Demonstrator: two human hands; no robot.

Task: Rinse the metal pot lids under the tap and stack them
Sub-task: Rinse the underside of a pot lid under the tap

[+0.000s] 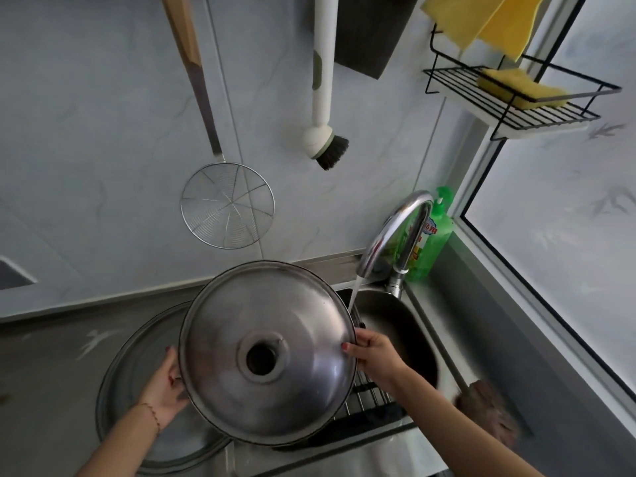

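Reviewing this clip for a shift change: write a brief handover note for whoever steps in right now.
Left hand and right hand grip opposite rims of the metal lid, held up left of the sink. The tap is running; its stream falls just past the lid's far right edge. A larger lid lies on the counter beneath. Whether either has been rinsed cannot be told. Left: rinse the held lid if needed, then stack.

Domed metal lid (268, 352) held up over the left part of the sink (395, 325), left hand (165, 383) and right hand (375, 356) gripping opposite rims. Larger flat lid (120, 383) lying beneath on the counter's front left. Water running from the tap (395, 232) (stream falling just beside the lid's far right rim). Green soap bottle (437, 235) in the back corner.
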